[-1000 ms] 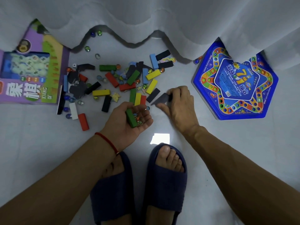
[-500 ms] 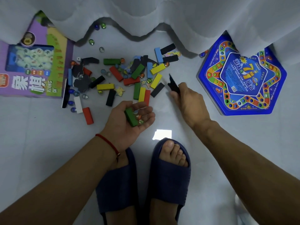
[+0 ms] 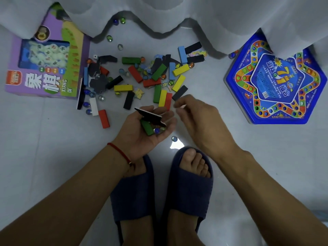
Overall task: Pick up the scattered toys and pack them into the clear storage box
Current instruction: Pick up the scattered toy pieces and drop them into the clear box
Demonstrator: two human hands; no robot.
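The left hand (image 3: 142, 128) lies palm up, cupping a green block (image 3: 147, 127), marbles (image 3: 158, 130) and a flat black piece (image 3: 150, 116), the right hand (image 3: 197, 119) at its 3 o'clock hangs loose and empty, and the toys (image 3: 142, 77) lie scattered on the floor (image 3: 44, 148) at 12 o'clock.

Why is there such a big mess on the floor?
Toys are spilled everywhere: coloured blocks and marbles lie jumbled across the floor, some marbles rolling under the white curtain. One marble sits near the slipper.
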